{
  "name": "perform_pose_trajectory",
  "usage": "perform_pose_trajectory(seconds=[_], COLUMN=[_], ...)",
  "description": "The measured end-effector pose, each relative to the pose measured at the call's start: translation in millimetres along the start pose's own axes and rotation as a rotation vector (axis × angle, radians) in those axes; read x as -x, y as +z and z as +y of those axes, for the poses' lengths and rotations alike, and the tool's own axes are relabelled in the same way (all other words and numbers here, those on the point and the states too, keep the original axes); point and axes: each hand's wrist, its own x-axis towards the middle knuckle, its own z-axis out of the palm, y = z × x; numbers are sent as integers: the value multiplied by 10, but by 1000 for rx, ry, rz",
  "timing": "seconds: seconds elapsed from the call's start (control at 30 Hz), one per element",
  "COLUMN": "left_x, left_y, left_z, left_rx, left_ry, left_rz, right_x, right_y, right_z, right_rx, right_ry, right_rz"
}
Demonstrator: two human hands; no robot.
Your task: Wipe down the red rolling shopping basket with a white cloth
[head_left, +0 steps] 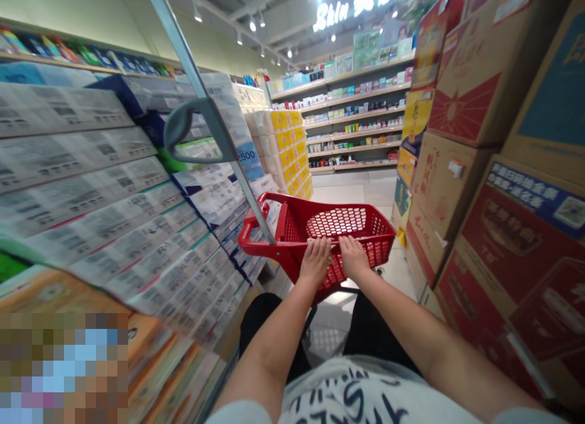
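Red plastic makes up the shopping cart [287,255], which is right in front of the person, on the floor between two big stacks of goods. Its walls are full of little holes. Both hands are on the near rim of the cart, side by side with a small gap between them. The left hand [315,262] is bent over the rim and has hold of it. The right hand [354,257] has hold of the same rim in the same way, with its fingers close together. The thumbs are hard to see, so I cannot tell how tight they squeeze. Something small and pale is by the left fingers, but it is too small to name. On the left side of the cart, a shiny metal pole [249,194] slants up from the rim, with a grey loop [225,142] on it. White packs [77,168] are piled high on the left, and yellow packs [292,150] stand farther back. Brown and red boxes [461,168] are piled on the right. Far ahead, long shelves [361,114] hold lots of little bottles and boxes.
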Motion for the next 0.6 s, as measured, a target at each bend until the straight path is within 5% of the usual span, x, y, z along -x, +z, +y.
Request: perform_pose_trajectory(seconds=[0.27,0.4,0.5,0.6], left_x=[-328,-264,-286,-375], left_y=[-186,-223,-259,-273], left_z=[-50,-65,-118,-168], left_rx=[20,164,464,769], left_ry=[-97,-88,-220,-413], left_rz=[-190,-149,-109,65], right_x=[10,10,-39,-133], right_y=[-4,-33,-134,-301], right_z=[25,43,7,-142], right_rx=[15,-81,-227,-673], right_ry=[-22,-15,-3,15], right_rz=[-2,-23,-36,38])
